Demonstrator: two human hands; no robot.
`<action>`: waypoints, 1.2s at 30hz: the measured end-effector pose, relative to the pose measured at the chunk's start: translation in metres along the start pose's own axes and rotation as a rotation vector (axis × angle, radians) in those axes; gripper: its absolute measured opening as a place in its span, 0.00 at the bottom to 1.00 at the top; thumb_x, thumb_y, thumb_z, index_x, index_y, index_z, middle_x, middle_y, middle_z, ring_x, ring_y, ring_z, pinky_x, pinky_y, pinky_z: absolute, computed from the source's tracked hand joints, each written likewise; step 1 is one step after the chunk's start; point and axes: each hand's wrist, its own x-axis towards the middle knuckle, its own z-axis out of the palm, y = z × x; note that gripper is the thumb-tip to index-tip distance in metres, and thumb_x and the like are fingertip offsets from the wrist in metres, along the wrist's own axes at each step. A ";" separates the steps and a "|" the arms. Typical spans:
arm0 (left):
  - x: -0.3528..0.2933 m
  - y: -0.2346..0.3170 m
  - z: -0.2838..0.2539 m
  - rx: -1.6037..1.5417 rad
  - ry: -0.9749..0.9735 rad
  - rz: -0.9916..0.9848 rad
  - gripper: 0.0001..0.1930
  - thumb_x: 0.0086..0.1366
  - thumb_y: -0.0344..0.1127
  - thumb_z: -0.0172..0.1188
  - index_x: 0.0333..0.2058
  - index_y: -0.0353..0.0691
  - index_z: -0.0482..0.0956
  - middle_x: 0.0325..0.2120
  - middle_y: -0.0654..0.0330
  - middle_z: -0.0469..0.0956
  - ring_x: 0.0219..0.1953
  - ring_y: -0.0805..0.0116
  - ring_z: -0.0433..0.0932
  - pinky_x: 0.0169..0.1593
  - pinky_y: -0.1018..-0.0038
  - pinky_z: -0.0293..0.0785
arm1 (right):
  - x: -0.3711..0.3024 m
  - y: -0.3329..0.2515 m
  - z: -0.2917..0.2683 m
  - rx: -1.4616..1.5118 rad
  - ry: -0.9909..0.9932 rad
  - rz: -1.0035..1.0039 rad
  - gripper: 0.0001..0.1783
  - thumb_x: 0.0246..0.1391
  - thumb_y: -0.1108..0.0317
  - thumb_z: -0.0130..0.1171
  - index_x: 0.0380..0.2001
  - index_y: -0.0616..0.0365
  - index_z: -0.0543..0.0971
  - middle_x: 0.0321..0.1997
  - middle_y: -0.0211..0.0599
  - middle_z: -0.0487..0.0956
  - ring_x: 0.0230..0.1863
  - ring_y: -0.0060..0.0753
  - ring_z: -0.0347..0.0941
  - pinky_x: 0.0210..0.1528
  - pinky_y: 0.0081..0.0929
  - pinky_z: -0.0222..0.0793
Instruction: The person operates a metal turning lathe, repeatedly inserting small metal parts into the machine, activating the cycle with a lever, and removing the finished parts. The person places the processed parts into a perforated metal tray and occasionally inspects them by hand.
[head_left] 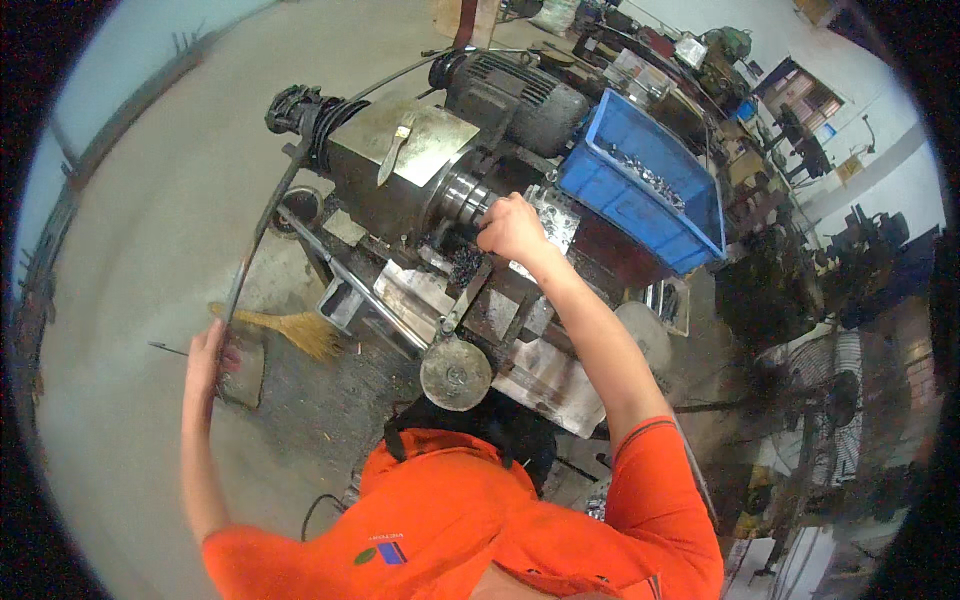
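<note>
My left hand (206,352) is wrapped round the low end of a long metal lever (262,222), which runs up to the far left corner of a small lathe. At the lathe's shiny round spindle nose (466,198), my right hand (514,229) is closed, its fingertips right at the metal face. Whatever those fingers pinch is hidden behind the hand. The grey headstock (372,190) stands to the left of the spindle, with a flat brush (396,148) lying on its top. Dark metal chips (468,262) lie below the spindle.
A blue crate (640,190) with small metal parts stands right of a dark motor (515,98). Near me, a round handwheel (455,374) sticks out. A straw broom (290,328) and a dustpan (240,370) are on the floor at left; a fan (835,405) stands at right.
</note>
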 end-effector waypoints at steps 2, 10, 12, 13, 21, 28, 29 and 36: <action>0.003 0.004 0.002 0.455 0.086 0.110 0.20 0.60 0.46 0.48 0.28 0.30 0.73 0.18 0.45 0.74 0.22 0.47 0.74 0.26 0.60 0.67 | 0.001 0.001 0.007 0.049 0.144 -0.079 0.09 0.24 0.64 0.56 0.14 0.56 0.79 0.22 0.45 0.77 0.33 0.47 0.70 0.40 0.33 0.68; 0.041 0.021 0.007 0.772 0.087 0.167 0.13 0.55 0.39 0.53 0.34 0.35 0.69 0.24 0.45 0.74 0.31 0.47 0.74 0.33 0.58 0.70 | 0.012 0.003 0.000 0.269 0.009 -0.031 0.11 0.23 0.65 0.54 0.14 0.61 0.78 0.19 0.52 0.74 0.25 0.50 0.73 0.32 0.36 0.69; 0.089 -0.021 -0.028 0.818 0.159 0.184 0.07 0.52 0.33 0.52 0.27 0.35 0.72 0.23 0.46 0.74 0.30 0.49 0.74 0.32 0.59 0.70 | 0.013 0.001 -0.004 0.256 -0.003 -0.056 0.12 0.23 0.65 0.53 0.15 0.62 0.78 0.19 0.53 0.73 0.25 0.51 0.73 0.34 0.35 0.70; 0.114 -0.035 -0.049 0.944 0.183 0.185 0.06 0.51 0.32 0.52 0.26 0.35 0.72 0.24 0.46 0.74 0.29 0.50 0.75 0.32 0.60 0.70 | 0.013 -0.004 -0.004 0.269 0.032 -0.103 0.12 0.23 0.65 0.53 0.15 0.62 0.78 0.19 0.53 0.73 0.25 0.51 0.73 0.34 0.35 0.70; 0.181 -0.043 -0.075 1.078 0.196 0.102 0.07 0.49 0.29 0.52 0.28 0.37 0.75 0.27 0.48 0.76 0.33 0.52 0.76 0.37 0.62 0.72 | 0.008 -0.005 -0.006 0.207 0.055 0.009 0.12 0.24 0.65 0.54 0.17 0.59 0.79 0.28 0.47 0.77 0.34 0.47 0.72 0.41 0.33 0.68; 0.126 0.015 0.029 0.070 0.465 0.477 0.16 0.52 0.35 0.55 0.41 0.38 0.73 0.33 0.52 0.76 0.38 0.59 0.75 0.42 0.67 0.69 | -0.075 0.031 -0.034 0.197 0.415 -0.086 0.15 0.25 0.68 0.56 0.25 0.56 0.79 0.42 0.42 0.74 0.43 0.45 0.68 0.45 0.33 0.66; 0.127 -0.011 0.072 -0.099 0.376 0.257 0.16 0.53 0.34 0.54 0.42 0.38 0.73 0.34 0.52 0.76 0.38 0.58 0.75 0.41 0.67 0.69 | -0.093 0.035 -0.043 0.221 0.424 -0.032 0.16 0.24 0.70 0.56 0.26 0.56 0.79 0.43 0.42 0.74 0.44 0.45 0.68 0.46 0.32 0.66; 0.098 -0.013 0.220 0.872 -0.432 0.337 0.27 0.45 0.48 0.63 0.43 0.43 0.71 0.36 0.53 0.75 0.41 0.55 0.74 0.43 0.63 0.69 | -0.261 0.113 -0.047 0.237 0.403 0.442 0.18 0.25 0.72 0.56 0.28 0.55 0.80 0.42 0.43 0.75 0.44 0.43 0.71 0.49 0.29 0.65</action>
